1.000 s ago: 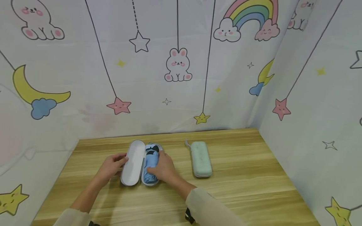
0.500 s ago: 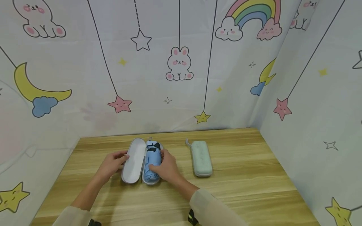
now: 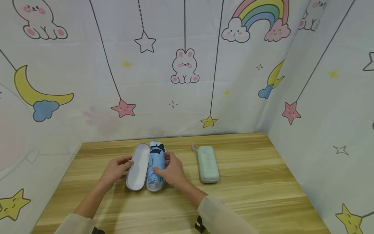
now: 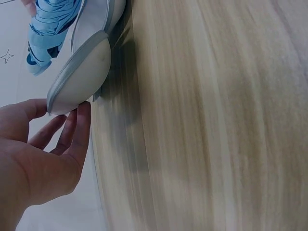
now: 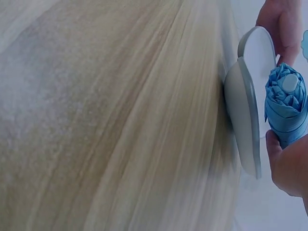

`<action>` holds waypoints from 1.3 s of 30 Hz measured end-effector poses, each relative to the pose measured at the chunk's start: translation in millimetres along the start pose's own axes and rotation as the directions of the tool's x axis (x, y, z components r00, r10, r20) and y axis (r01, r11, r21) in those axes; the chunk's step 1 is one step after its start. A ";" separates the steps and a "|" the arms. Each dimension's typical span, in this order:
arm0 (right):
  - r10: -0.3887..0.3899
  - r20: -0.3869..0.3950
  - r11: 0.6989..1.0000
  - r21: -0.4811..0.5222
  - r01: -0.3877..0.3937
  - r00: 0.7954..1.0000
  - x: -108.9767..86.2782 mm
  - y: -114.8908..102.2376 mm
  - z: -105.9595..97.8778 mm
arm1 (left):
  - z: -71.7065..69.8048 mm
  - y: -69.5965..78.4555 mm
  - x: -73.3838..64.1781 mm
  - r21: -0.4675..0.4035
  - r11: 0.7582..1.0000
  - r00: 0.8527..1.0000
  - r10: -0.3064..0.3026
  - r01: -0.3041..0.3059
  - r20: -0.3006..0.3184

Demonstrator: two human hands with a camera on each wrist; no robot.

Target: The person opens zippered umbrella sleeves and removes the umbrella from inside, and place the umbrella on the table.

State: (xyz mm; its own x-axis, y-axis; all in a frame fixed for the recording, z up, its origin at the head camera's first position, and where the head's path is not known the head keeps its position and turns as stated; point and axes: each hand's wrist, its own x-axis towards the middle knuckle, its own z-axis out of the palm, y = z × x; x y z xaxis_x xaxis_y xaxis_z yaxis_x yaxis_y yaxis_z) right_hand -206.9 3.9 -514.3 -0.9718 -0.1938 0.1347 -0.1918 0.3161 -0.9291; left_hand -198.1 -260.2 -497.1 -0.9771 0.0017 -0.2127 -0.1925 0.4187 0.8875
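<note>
A small folded light-blue umbrella point(image 3: 156, 161) with a dark patterned band is in my right hand point(image 3: 173, 170), thumb on one side and fingers on the other. It is over the right half of an open pale zip case point(image 3: 138, 169). In the right wrist view the umbrella point(image 5: 286, 108) is raised clear of the case's hollow point(image 5: 240, 106), its round end facing the camera. My left hand point(image 3: 115, 172) holds the left half's outer edge; in the left wrist view its thumb and fingers pinch the rim of the case point(image 4: 82, 77). The right fingertips are partly hidden.
A closed mint-green case point(image 3: 208, 164) with a wrist loop lies to the right of my right hand. The wooden table point(image 3: 248, 175) meets a cartoon-printed cloth backdrop point(image 3: 155, 120) at its far edge.
The umbrella has come up out of the right half of the case in my right hand and shifted slightly away from me. My left hand stays on the case edge.
</note>
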 end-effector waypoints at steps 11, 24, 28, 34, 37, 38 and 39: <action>0.002 0.016 0.999 0.038 -0.002 1.000 -1.8 -3.0 -9.7 | 1.3 0.4 -0.6 0.000 1.000 1.000 0.016 -0.016 0.001; -0.004 0.020 1.000 0.030 0.004 1.000 -1.3 3.5 -20.9 | 2.6 0.6 -0.5 -0.009 1.000 1.000 0.000 0.000 -0.001; -0.003 0.019 0.999 0.038 0.003 1.000 -1.4 4.1 -25.0 | 2.3 1.0 -0.9 -0.004 1.000 1.000 -0.001 0.001 0.003; 0.005 0.002 1.000 0.024 -0.005 1.000 -1.0 5.8 -30.2 | 2.7 4.5 -1.5 0.002 1.000 1.000 -0.001 0.001 0.011; 0.009 -0.002 1.000 0.013 -0.009 1.000 -0.8 6.7 -32.3 | 3.2 5.3 -1.7 0.003 1.000 1.000 -0.005 0.005 0.014; 0.009 -0.003 1.000 0.013 -0.009 1.000 -0.8 6.8 -33.0 | 3.0 5.4 -1.7 0.003 1.000 1.000 -0.004 0.004 0.014; 0.011 -0.003 1.000 0.013 -0.011 1.000 -0.6 7.1 -33.6 | 2.9 5.3 -1.6 0.004 1.000 1.000 -0.005 0.005 0.015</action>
State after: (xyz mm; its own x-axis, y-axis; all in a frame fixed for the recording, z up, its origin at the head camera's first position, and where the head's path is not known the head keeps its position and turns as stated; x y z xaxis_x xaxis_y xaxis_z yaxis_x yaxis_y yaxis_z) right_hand -212.3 37.5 -509.4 -0.9742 -0.1875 0.1256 -0.1795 0.3065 -0.9348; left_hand -197.3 -255.3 -493.2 -0.9748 0.0129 -0.2228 -0.1966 0.4225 0.8848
